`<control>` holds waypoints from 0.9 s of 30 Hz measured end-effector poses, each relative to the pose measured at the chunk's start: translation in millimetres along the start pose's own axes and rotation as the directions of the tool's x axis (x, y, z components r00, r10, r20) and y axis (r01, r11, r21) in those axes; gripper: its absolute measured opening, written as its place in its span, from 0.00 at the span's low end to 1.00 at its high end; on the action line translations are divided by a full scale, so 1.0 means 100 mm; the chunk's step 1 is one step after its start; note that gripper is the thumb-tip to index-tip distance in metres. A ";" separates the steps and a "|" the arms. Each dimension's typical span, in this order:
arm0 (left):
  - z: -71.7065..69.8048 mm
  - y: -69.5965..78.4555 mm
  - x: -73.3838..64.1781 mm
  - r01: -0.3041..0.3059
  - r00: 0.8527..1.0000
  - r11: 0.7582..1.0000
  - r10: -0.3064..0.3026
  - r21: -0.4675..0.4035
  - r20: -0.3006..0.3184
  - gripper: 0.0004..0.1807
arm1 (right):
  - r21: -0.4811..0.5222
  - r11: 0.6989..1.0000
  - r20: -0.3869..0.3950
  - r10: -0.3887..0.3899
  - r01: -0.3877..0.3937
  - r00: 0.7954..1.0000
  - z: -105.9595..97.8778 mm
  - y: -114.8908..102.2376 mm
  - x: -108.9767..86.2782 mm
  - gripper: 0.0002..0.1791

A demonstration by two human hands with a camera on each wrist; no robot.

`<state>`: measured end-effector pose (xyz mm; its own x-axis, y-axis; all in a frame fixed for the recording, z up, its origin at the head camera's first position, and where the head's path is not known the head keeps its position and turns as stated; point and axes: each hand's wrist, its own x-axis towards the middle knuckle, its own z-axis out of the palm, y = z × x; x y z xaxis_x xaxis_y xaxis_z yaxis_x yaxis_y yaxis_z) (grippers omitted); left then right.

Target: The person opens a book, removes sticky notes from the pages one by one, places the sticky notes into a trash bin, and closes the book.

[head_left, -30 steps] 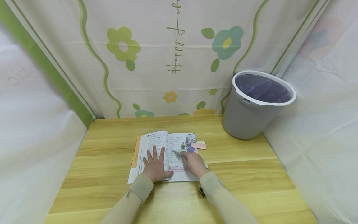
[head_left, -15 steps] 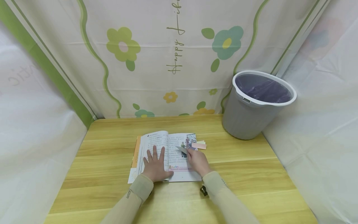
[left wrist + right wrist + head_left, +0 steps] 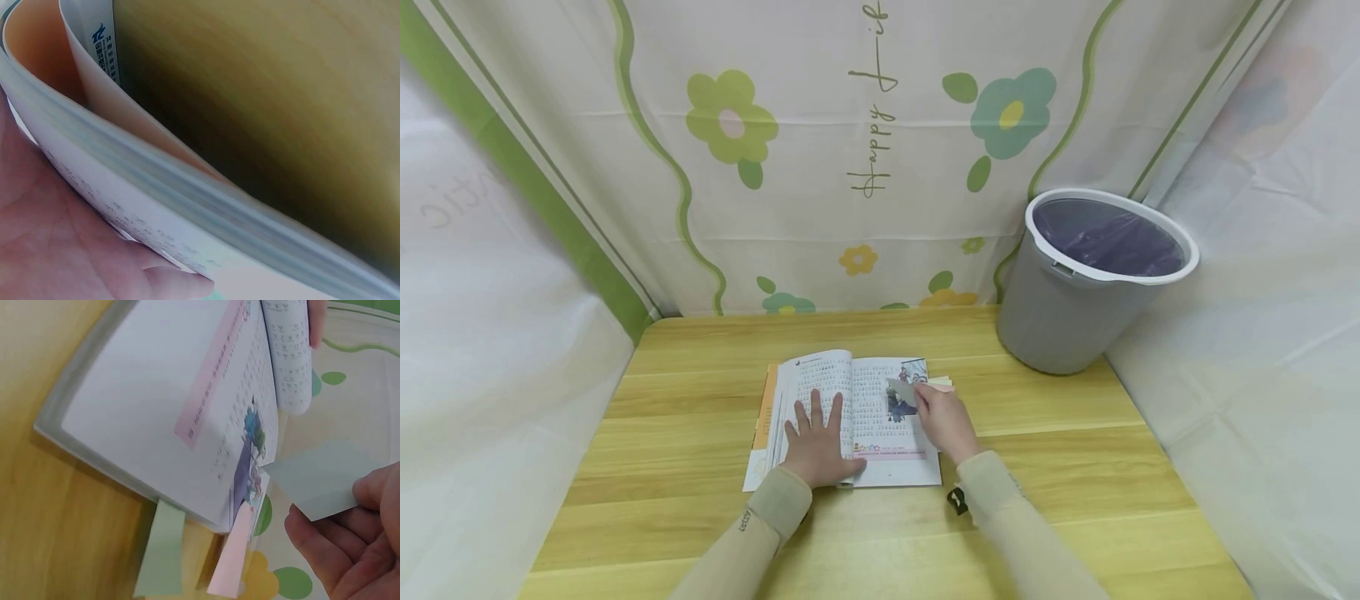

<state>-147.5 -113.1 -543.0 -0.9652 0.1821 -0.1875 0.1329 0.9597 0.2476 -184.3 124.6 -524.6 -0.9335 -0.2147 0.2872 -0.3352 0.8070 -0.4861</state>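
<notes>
An open book (image 3: 891,471) with printed text and a coloured picture lies on the wooden table. My left hand (image 3: 816,450) presses flat on its left page, fingers spread; in the left wrist view that page bulges up beside the palm (image 3: 56,225). Between thumb and fingers, my right hand (image 3: 946,421) pinches a pale green sticky note (image 3: 322,478) over the right page, near the picture. In the right wrist view, a green paper tab (image 3: 161,550) and a pink paper tab (image 3: 232,556) stick out from the book's outer edge.
A grey bin (image 3: 1060,312) with a white rim and a dark liner stands at the table's back right. Flower-printed curtain (image 3: 805,217) hangs behind the table (image 3: 1037,533), with pale fabric along both sides.
My right hand has moved right and slightly away from me with the sticky note, which now overlaps the picture. It covers most of the pink tab in the head view. My left hand stays put.
</notes>
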 end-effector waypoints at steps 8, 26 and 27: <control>0.00 0.00 0.00 -0.001 1.000 1.000 0.001 -0.008 -0.001 0.67 | 0.038 0.999 -0.006 0.037 -0.037 0.999 -0.22 0.05 0.05 0.15; 0.04 -0.03 0.02 -0.006 1.000 1.000 0.006 -0.012 0.006 0.67 | -0.052 0.973 -0.335 -0.228 0.224 0.914 -1.24 0.16 0.24 0.10; 0.04 -0.03 0.02 -0.006 1.000 1.000 0.006 -0.013 0.007 0.67 | -0.068 0.970 -0.351 -0.242 0.233 0.905 -1.29 0.16 0.26 0.10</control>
<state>-149.0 -114.8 -548.2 -0.9628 0.1891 -0.1929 0.1355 0.9559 0.2606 -197.1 203.2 -418.5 -0.7186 -0.1959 0.6672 -0.5338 0.7704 -0.3487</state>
